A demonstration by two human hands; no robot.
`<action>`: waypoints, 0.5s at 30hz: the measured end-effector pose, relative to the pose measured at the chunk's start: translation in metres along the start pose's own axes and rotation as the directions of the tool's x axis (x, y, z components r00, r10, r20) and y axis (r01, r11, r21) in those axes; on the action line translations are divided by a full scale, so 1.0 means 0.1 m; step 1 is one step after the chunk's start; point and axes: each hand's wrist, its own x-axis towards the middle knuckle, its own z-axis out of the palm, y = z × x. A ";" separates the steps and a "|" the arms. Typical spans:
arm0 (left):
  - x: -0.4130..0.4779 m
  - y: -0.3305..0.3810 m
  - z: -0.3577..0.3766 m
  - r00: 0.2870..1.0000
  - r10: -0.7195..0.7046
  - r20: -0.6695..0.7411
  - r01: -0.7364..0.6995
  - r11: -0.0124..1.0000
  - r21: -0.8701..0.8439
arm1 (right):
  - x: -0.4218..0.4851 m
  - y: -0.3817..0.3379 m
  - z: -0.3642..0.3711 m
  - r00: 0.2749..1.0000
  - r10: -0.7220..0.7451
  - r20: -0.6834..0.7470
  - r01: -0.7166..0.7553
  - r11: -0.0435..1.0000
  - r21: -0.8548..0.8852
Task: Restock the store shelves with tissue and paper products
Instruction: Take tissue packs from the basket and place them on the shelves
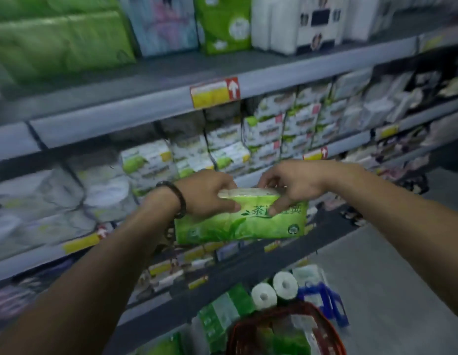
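Note:
A green tissue pack point(238, 224) with leaf print is held in the air in front of the middle shelf point(135, 116). My left hand point(205, 193) grips its upper left end, thumb on the front. My right hand point(292, 187) pinches its top right edge, thumb pressed on the printed face. The pack lies roughly level, long side across. Behind it the shelf row holds white-and-green tissue packs point(230, 155).
A red basket point(325, 329) with green packs stands on the floor below, with paper rolls point(274, 290) and a blue-handled bundle point(322, 298) beside it. The upper shelf carries large green packs point(59, 39) and white roll packs point(274, 24). Grey aisle floor point(392, 278) opens to the right.

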 end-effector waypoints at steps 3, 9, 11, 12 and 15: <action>-0.39 0.03 -0.62 0.991 0.033 -0.131 -0.024 0.997 0.073 | -0.09 -0.40 -0.53 0.989 -0.087 -0.119 0.080 0.995 -0.063; -1.13 0.00 -1.68 0.947 0.070 -0.313 -0.017 0.986 0.167 | -0.36 -1.20 -1.53 0.927 -0.275 -0.255 0.249 0.960 -0.132; -1.33 -0.05 -1.99 0.933 0.058 -0.356 0.009 0.983 0.183 | -0.39 -1.45 -1.82 0.901 -0.331 -0.282 0.297 0.942 -0.154; -1.42 -0.08 -2.14 0.924 0.049 -0.380 0.028 0.980 0.195 | -0.38 -1.57 -1.94 0.884 -0.356 -0.303 0.316 0.933 -0.172; -1.60 -0.27 -2.50 0.892 0.022 -0.451 0.091 0.970 0.227 | -0.24 -1.88 -2.28 0.841 -0.411 -0.352 0.334 0.906 -0.260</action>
